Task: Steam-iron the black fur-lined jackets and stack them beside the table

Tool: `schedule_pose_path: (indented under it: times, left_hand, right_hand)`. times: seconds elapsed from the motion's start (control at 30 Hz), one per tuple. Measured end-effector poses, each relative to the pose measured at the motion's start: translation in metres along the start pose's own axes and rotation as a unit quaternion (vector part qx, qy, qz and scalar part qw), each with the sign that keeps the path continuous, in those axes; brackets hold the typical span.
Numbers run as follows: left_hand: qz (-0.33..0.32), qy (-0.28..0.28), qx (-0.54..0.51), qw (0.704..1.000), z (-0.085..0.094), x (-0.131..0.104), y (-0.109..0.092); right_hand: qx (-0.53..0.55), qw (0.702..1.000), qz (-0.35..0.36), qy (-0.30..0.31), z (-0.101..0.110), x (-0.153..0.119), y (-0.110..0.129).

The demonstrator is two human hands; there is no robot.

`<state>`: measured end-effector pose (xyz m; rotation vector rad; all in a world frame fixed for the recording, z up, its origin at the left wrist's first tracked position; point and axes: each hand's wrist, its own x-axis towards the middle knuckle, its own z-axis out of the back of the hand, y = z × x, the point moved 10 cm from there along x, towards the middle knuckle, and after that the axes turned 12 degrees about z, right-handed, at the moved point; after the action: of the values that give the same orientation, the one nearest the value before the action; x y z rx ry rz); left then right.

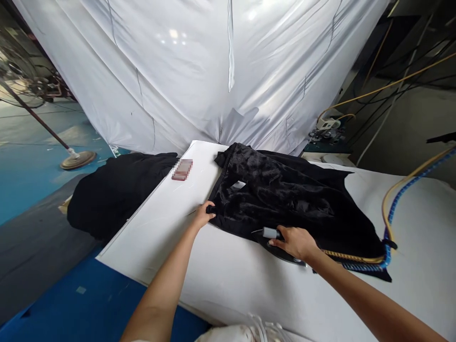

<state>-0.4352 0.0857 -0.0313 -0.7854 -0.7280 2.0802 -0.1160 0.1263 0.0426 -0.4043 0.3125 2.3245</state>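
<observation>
A black garment [285, 190] with a shiny, velvety face lies spread over the white table [164, 218]. Near its upper left sits a small white label [238, 185]. My left hand [205, 214] pinches the garment's lower left corner between thumb and fingers. Wrapped round the handle of a steam iron [270, 233], my right hand [295, 241] holds it along the garment's near edge. The iron's soleplate is mostly hidden under its body and my hand. A yellow and blue hose [391, 209] trails from the iron to the right.
A reddish, partly blurred flat object [182, 170] lies on the table's left side. Beyond the left edge is a heap of black cloth [117, 190]. White sheeting [213, 71] hangs behind the table. A stand with a round base [78, 160] is on the blue floor.
</observation>
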Motion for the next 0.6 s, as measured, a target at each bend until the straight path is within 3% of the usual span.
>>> schedule_pose_path:
  times: [0.1, 0.17, 0.4, 0.6]
  left_hand:
    - [-0.084, 0.023, 0.034, 0.996, -0.011, -0.007, -0.015]
    - [-0.102, 0.028, 0.063, 0.992, -0.017, -0.01, -0.015]
    - [-0.058, -0.012, 0.173, 0.983, -0.016, -0.01, 0.006]
    - [-0.024, 0.019, 0.073, 0.997, -0.002, 0.01, 0.015]
  right_hand:
    - [-0.002, 1.0, 0.002, 0.001, 0.003, 0.015, 0.022]
    - [-0.003, 1.0, 0.005, 0.001, 0.006, 0.026, 0.037]
    - [0.006, 1.0, 0.005, 0.007, 0.014, 0.058, 0.085]
    - [0.013, 1.0, -0.008, -0.006, 0.02, 0.075, 0.106]
